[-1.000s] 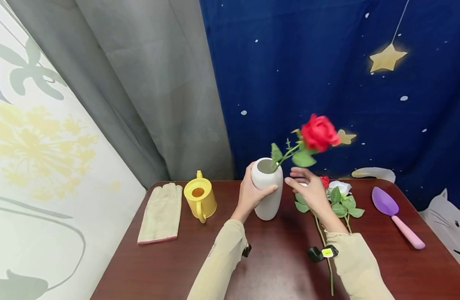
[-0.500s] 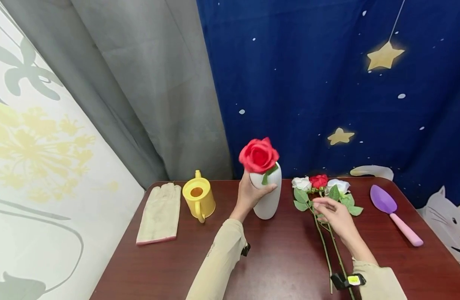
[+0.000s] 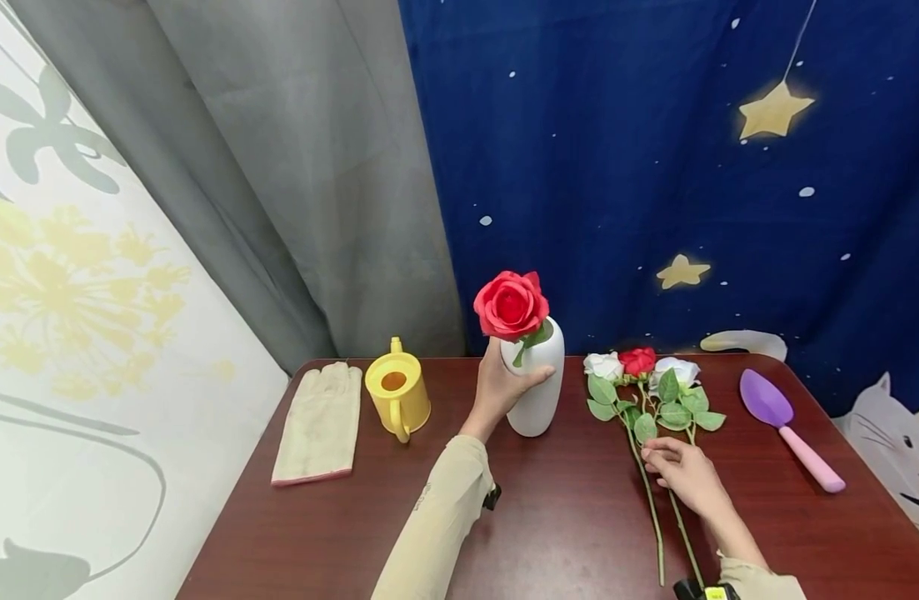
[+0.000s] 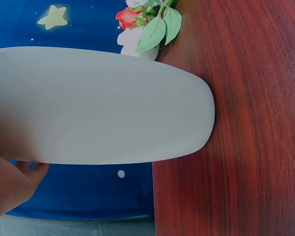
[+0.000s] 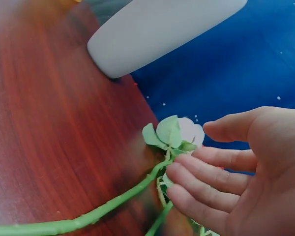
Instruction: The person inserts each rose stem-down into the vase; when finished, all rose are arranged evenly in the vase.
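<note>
My left hand grips the white vase that stands on the dark wooden table; the vase fills the left wrist view. A red rose sits in the vase mouth. To the right lie several flowers with long green stems. My right hand reaches down onto those stems with relaxed fingers; in the right wrist view the fingertips touch a stem without closing round it.
A yellow watering can and a beige glove lie left of the vase. A purple scoop with a pink handle lies at the right. Curtains hang just behind the table's far edge.
The red rose has dropped into the vase and now stands upright. My right hand let it go and moved down right onto the stems on the table.
</note>
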A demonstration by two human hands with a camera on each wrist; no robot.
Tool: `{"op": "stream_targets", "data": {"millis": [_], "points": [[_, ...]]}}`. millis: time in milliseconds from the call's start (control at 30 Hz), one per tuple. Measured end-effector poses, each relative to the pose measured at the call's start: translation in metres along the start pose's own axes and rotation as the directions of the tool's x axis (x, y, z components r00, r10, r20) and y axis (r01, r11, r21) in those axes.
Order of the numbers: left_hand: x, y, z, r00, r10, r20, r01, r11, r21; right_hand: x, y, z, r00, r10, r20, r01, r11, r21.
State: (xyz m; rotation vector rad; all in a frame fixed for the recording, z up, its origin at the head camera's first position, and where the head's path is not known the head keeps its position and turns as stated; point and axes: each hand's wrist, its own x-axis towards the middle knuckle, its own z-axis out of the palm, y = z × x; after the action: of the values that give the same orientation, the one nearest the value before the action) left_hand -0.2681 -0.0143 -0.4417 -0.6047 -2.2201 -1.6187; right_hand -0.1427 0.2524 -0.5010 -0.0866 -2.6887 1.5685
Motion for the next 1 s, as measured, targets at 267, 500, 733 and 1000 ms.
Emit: {"op": "stream_targets", "data": {"millis": [267, 500, 733, 1000], "points": [[-0.003, 0.015, -0.004, 1.000, 0.018, -0.003, -0.018, 1.000, -0.014, 0.007, 0.004, 0.011, 0.997, -0.052, -0.066, 0.035, 0.971, -0.235], [0.001, -0.001, 0.000, 1.000, -0.003, 0.002, 0.003, 1.000, -0.007, 0.020, 0.007, 0.026, 0.999, -0.003, -0.051, -0.010, 0.971, -0.239], [-0.003, 0.016, -0.003, 1.000, 0.023, 0.003, -0.023, 0.999, -0.027, 0.026, 0.009, 0.033, 0.993, 0.114, -0.022, -0.116, 0.989, -0.097], [-0.007, 0.038, -0.011, 1.000, 0.013, 0.021, -0.013, 1.000, -0.021, 0.024, 0.014, 0.038, 0.993, 0.113, -0.040, -0.113, 0.994, -0.008]]}}
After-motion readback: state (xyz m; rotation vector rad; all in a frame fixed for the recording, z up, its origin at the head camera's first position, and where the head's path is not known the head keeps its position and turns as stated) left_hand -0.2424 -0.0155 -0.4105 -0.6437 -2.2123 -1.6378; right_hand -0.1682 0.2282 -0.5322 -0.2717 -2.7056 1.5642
